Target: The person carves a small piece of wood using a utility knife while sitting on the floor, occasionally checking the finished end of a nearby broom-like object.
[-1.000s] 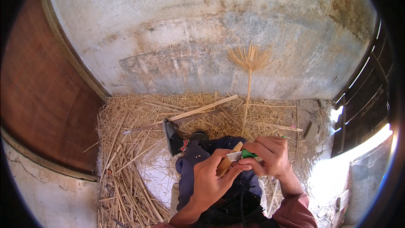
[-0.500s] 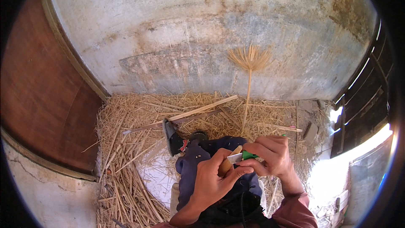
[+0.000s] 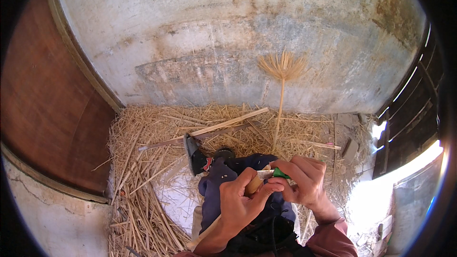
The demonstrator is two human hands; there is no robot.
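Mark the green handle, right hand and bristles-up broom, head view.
Green handle [image 3: 280, 173]: head view, on its exposed green surface.
Right hand [image 3: 305, 179]: head view, on the back of the hand.
Broom [image 3: 283, 70]: head view, on its fanned bristles.

Straw broom [image 3: 283, 68] standing bristles-up right of centre, stained wall [image 3: 214, 33] above, brown door [image 3: 52, 109] far left, dark slats [image 3: 413, 107] far right.
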